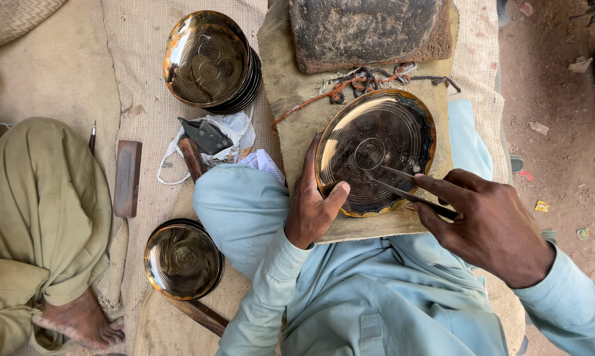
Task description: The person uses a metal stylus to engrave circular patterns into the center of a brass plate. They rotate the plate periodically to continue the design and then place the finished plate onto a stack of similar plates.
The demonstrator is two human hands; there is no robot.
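Observation:
A round brass plate (376,132) with a dark scalloped rim lies on a cloth-covered board (291,86) over my lap. My left hand (314,201) grips the plate's near left edge, thumb on its face. My right hand (485,221) holds a pair of thin metal dividers (403,188) whose two points rest on the plate near its small centre circle.
A stack of brass plates (208,59) sits at the back left, another stack (182,258) by my left knee. A dark stone slab (370,29) lies beyond the board. A knife on a white bag (208,135), a wooden block (127,178) and a seated person's leg (40,217) are at left.

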